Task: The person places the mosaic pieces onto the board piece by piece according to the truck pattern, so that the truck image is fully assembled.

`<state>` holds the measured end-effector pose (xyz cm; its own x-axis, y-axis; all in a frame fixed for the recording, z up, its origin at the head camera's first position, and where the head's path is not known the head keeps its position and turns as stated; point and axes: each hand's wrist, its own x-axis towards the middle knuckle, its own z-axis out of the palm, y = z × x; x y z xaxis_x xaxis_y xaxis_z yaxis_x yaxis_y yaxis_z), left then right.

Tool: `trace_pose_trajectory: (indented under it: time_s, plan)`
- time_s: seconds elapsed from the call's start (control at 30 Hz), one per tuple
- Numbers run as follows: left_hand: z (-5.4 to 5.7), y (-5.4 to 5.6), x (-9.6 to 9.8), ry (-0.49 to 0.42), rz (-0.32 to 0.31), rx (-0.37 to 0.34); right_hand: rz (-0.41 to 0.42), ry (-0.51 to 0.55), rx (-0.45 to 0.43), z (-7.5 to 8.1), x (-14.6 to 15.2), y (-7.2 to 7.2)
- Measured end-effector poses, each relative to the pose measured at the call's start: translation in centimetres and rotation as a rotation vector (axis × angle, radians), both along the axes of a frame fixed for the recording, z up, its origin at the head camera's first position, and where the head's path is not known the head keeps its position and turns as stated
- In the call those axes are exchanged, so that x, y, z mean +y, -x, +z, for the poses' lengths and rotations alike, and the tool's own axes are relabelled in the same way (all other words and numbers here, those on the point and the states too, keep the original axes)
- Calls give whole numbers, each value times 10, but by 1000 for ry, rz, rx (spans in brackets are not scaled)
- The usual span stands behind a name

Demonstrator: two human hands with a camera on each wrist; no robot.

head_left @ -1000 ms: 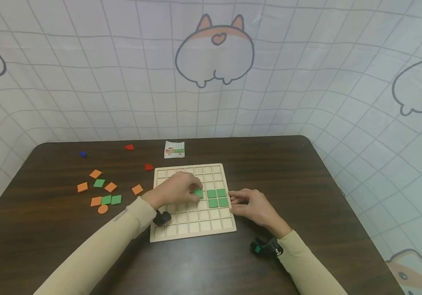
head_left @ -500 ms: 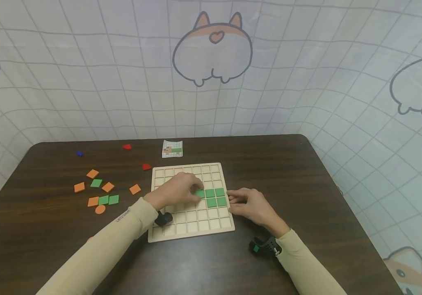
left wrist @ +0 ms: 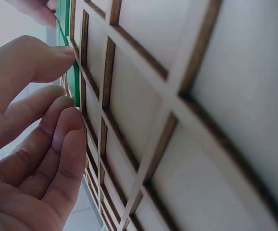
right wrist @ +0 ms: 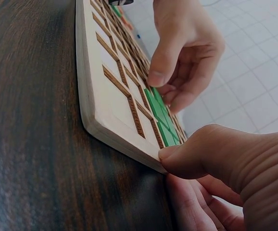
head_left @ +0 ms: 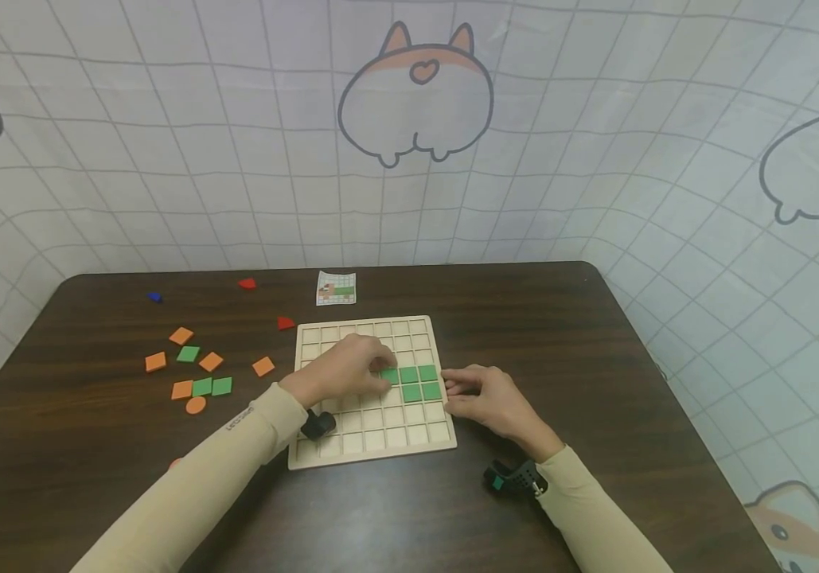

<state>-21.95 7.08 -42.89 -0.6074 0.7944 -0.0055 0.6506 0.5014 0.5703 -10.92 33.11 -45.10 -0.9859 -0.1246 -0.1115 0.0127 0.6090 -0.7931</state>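
A pale wooden grid board (head_left: 395,438) lies on the dark table, with several green square tiles (head_left: 411,393) in cells near its right edge. My left hand (head_left: 348,366) reaches over the board from the left. Its thumb and fingertips pinch one green square tile (head_left: 389,376), just left of the others; in the left wrist view that tile (left wrist: 73,84) shows between thumb and fingers, partly hidden. At the board's right edge, my right hand (head_left: 484,398) holds the rim. In the right wrist view its thumb (right wrist: 187,154) presses the edge while the fingers curl below.
Left of the board lie loose orange squares (head_left: 211,362), green squares (head_left: 221,386) and an orange round piece (head_left: 196,406). Red pieces (head_left: 285,323) and a blue piece (head_left: 154,297) lie farther back. A small printed pattern card (head_left: 336,289) sits behind the board.
The pinched green tile has shifted slightly right, closer in line with the other green tiles. Both hands stay almost in place, and the head view has moved a little.
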Motion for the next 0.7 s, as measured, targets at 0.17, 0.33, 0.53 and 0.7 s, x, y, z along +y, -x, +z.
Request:
trace_pose_trajectory:
  time_s: [0.17,0.33,0.53,0.7]
  plan:
    - [7,-2,-13,1,29,10,2,2,-8,0,-5,1]
    - [14,0,-32,-12,63,24,9,-2,-13,-1,-5,1]
    - [17,2,-57,-8,102,14,15,-7,-8,-1,-4,1]
    - [22,1,-78,-42,149,1,12,-27,-8,0,-3,0]
